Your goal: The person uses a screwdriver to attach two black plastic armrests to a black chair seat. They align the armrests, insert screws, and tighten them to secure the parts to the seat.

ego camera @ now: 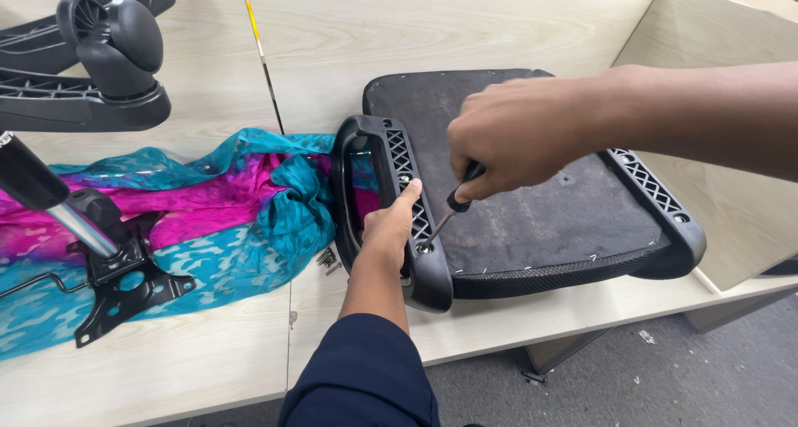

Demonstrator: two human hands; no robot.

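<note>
Pale wooden table, left hand clasped around black armrest, right hand fisted on screwdriver.

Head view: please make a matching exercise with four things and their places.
Things:
1. screwdriver
2. left hand
3. loose screws
4. caster wheel

Places:
A. top left, on the black chair base
B. on the table beside the blue and pink cloth
C. in the right hand, tip at the armrest screw hole
D. gripping the black armrest

Pairs: 1-C, 2-D, 3-B, 4-A
</note>
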